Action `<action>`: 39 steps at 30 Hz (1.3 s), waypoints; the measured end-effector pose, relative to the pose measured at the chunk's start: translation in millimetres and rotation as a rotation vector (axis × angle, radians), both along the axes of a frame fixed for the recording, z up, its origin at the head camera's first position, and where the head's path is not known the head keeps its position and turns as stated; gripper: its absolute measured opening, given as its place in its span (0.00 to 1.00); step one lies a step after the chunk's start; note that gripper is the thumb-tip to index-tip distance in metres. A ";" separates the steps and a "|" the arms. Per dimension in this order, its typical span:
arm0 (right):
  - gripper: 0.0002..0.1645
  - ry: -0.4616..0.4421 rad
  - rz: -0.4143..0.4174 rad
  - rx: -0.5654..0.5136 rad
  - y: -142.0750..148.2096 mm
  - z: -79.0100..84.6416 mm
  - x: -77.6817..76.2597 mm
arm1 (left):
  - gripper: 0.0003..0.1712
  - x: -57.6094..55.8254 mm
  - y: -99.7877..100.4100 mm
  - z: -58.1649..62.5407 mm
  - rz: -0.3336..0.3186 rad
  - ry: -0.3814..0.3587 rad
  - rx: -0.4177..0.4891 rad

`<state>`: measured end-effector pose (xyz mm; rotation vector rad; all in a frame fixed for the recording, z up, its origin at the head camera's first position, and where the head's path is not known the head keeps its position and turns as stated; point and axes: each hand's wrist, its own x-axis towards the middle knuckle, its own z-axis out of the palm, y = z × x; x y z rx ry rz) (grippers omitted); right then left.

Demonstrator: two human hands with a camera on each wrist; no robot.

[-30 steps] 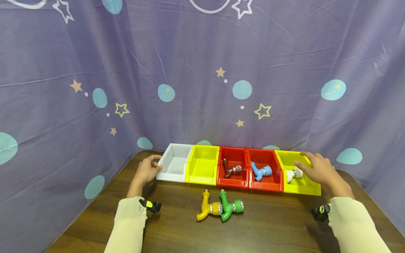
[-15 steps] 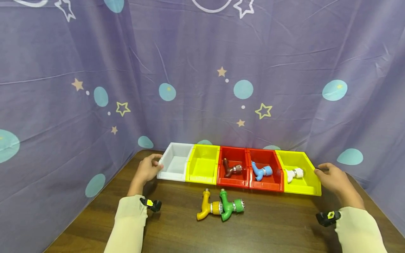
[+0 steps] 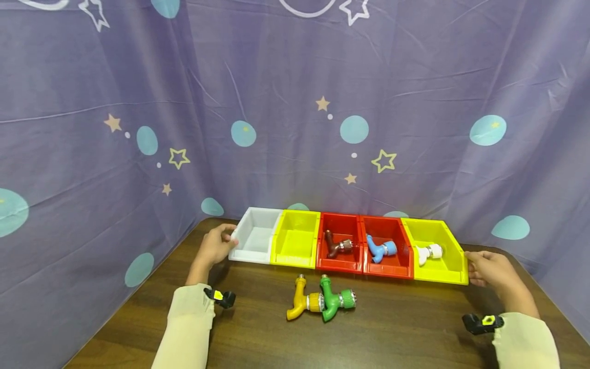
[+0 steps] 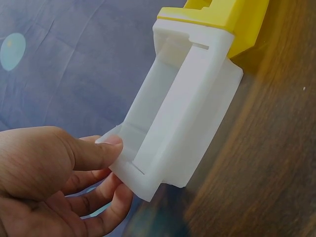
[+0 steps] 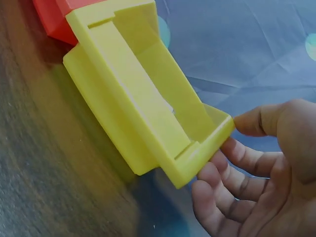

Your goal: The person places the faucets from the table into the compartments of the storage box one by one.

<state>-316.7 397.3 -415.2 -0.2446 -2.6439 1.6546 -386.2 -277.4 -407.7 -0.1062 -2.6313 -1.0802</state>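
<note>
Five joined storage bins form a row in the head view. At its left end, my left hand (image 3: 215, 247) pinches the side rim of the white bin (image 4: 197, 98), thumb on top and fingers outside. On the far right, my right hand (image 3: 495, 269) holds the outer edge of the yellow bin (image 5: 116, 94) with thumb and curled fingertips. That bin contains a white tap (image 3: 429, 253). A blue tap (image 3: 381, 249) and a brown tap (image 3: 337, 245) lie in the two red bins. In front of the row, a yellow tap (image 3: 304, 300) and a green tap (image 3: 335, 300) lie side by side.
Another yellow bin (image 3: 295, 248), second from the left, has nothing in it. The wooden table (image 3: 369, 343) carries everything. A purple patterned curtain (image 3: 295, 169) hangs close behind the bins and along both sides.
My right hand has moved from over the right-hand yellow bin outward to its outer edge, then taken hold there. My left hand stays on the white bin. Bins and taps keep their places.
</note>
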 end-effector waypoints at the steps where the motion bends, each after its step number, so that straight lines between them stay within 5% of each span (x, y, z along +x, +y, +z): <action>1: 0.26 -0.006 0.009 -0.015 0.7 -0.2 0.8 | 0.26 0.0 0.7 0.3 0.002 0.002 -0.003; 7: 0.27 0.000 0.037 -0.022 2.9 -1.0 3.9 | 0.25 -0.5 7.4 5.6 -0.002 0.050 -0.067; 15: 0.29 0.014 0.031 -0.038 3.7 -5.1 1.5 | 0.23 5.2 33.1 28.7 0.033 0.219 -0.235; 23: 0.28 0.018 0.034 -0.051 4.7 -10.2 -0.4 | 0.16 20.2 71.0 40.4 -0.205 0.343 -0.341; 30: 0.27 0.005 0.027 -0.057 2.1 -9.9 0.8 | 0.11 37.2 96.3 39.4 -0.424 0.327 -0.421; 39: 0.30 -0.004 0.026 -0.045 1.3 -9.1 1.0 | 0.17 54.8 113.7 29.7 -0.627 0.354 -0.598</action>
